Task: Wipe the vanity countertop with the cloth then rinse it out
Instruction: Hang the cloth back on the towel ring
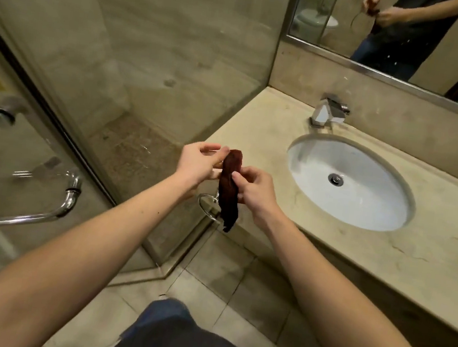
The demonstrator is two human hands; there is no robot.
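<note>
Both hands pinch the dark red cloth [229, 188] between them: the left hand [198, 163] grips its top, the right hand [252, 189] its middle, beside the vanity countertop's [257, 124] left corner.

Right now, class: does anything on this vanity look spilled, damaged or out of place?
Nothing is spilled or broken. The countertop shows dull stains and smudges near the sink. The dark red cloth hangs bunched between both hands, off the counter's left end.
</note>
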